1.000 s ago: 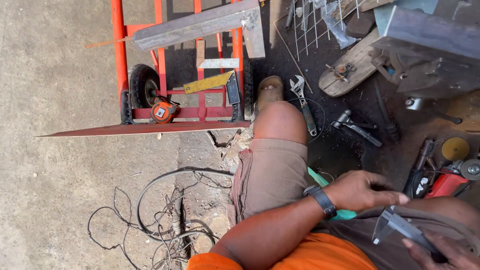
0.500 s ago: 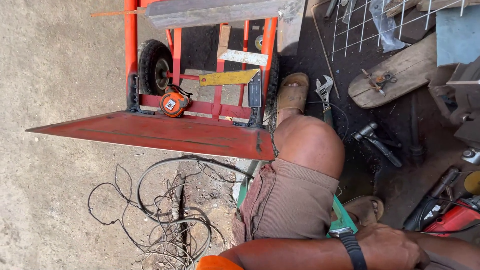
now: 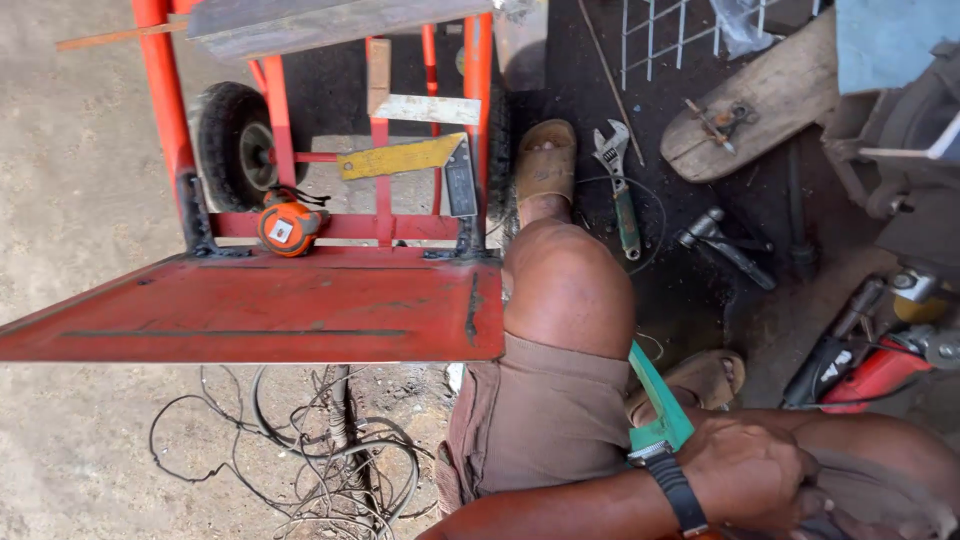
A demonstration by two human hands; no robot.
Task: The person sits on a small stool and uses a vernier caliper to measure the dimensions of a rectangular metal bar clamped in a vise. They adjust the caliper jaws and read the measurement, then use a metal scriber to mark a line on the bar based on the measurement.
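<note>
Head view: left hand (image 3: 750,470) low at right, fingers curled onto tan shorts (image 3: 540,430), grip impossible to tell; right hand out of sight. Teal bar (image 3: 655,400) just beside the wrist, behind the fingers, long axis slanting up-left under the knee (image 3: 565,290). Far up-left of the fingers, orange tape measure (image 3: 287,225) with small white square label, near a yellow wedge-shaped plate (image 3: 400,157) on the red hand truck (image 3: 250,310).

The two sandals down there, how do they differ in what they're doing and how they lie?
The far sandal is worn on a foot, beside the red hand truck and pointing away up the picture; the near sandal lies off the foot on the dark floor, angled sideways. The far sandal shows nearly whole, while the near sandal is partly hidden behind the knee and a green tool. Both are tan, open slip-ons.
</note>
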